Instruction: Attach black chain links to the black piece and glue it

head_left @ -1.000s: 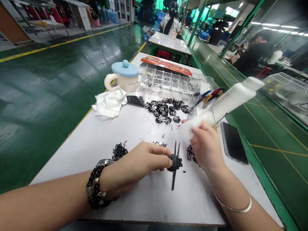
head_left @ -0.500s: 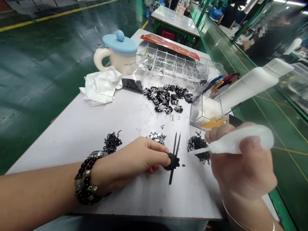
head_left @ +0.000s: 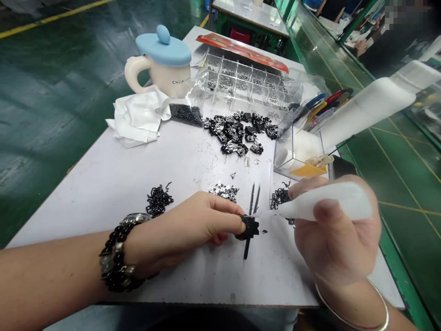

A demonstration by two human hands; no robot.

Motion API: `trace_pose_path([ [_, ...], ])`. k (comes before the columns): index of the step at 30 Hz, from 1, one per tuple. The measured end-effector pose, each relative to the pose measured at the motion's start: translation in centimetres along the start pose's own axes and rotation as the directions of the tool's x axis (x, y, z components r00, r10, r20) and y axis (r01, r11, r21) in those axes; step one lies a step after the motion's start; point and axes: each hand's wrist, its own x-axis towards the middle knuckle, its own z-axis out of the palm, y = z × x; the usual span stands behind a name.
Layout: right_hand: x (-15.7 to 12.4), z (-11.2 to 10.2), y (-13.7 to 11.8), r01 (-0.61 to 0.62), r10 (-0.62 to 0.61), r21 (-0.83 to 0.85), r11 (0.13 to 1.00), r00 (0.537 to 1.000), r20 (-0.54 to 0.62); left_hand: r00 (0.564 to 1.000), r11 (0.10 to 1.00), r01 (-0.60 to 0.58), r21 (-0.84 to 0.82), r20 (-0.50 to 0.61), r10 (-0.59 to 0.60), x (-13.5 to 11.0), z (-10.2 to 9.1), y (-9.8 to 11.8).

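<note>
My left hand (head_left: 193,225) pinches a small black plastic part (head_left: 248,227) against the white table (head_left: 113,179). A pair of black tweezers (head_left: 251,216) lies under and beside that part. My right hand (head_left: 336,239) is closed round a small white squeeze bottle (head_left: 327,207), its thin nozzle pointing left and almost touching the black part. A heap of small black hooks (head_left: 280,198) lies just behind the nozzle.
Another heap of black hooks (head_left: 157,200) sits at the left. Farther back are a pile of black and silver parts (head_left: 237,133), a clear compartment box (head_left: 241,82), a lidded mug (head_left: 163,59), a white cloth (head_left: 138,117), a clear pen holder (head_left: 299,154) and a large white bottle (head_left: 368,105).
My right hand lifted the small white bottle, swung it toward me and brought its nozzle down to the black part. My left hand kept hold of the part.
</note>
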Motion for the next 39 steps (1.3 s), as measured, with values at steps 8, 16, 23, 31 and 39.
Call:
trace_pose_path([
  [8,-0.02,-0.04,-0.04,0.000,-0.001,-0.057,0.998,1.000,-0.011,1.000,1.000,-0.009,0.009,0.009,0.009,0.24,-0.21,-0.37],
  [16,0.03,-0.03,-0.01,-0.009,0.008,-0.071,0.997,1.000,-0.012,1.000,1.000,-0.004,0.004,0.006,0.004,0.17,-0.08,-0.24],
  [23,-0.04,-0.19,-0.16,0.000,-0.001,-0.072,0.997,1.000,-0.015,1.000,1.000,-0.013,0.013,0.006,0.013,0.19,-0.15,-0.26],
  [31,-0.02,-0.14,-0.15,-0.004,0.004,-0.011,1.000,0.999,-0.050,1.000,1.000,-0.007,-0.001,0.010,0.007,0.20,-0.18,-0.25],
  [39,0.28,-0.79,-0.46,-0.046,0.039,0.107,0.993,0.997,0.073,1.000,0.999,-0.007,-0.032,-0.006,0.007,0.36,-0.18,-0.32],
])
